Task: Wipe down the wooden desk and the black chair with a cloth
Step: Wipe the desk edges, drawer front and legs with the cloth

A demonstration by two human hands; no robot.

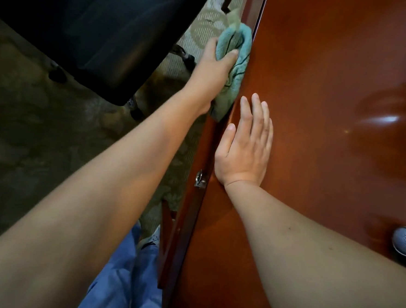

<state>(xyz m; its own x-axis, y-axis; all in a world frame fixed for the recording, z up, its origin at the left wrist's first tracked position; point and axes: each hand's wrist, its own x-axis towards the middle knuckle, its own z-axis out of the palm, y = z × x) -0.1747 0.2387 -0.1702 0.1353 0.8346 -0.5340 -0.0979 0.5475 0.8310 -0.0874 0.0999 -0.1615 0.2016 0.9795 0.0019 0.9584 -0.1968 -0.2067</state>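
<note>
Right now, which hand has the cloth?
The left hand grips the teal cloth at the desk edge; the right hand lies flat and empty on the desktop.

The cloth (237, 60) in the left grip (216, 56) is pale teal-green terry, crossed by thin dark stitched lines, with a yellower green fold just beyond the grip. Beside that grip, the counter (320, 114) is glossy reddish-brown wood, orange where light reflects, its edge a darker brown. Left of the grip, the chair (93, 26) is plain black with a faint sheen. Under it the carpet (42, 130) is olive and beige with a leafy, ribbed pattern. Near the right grip (245, 147), a silver lock (199, 179) glints. The trousers (126, 280) are blue.
</note>
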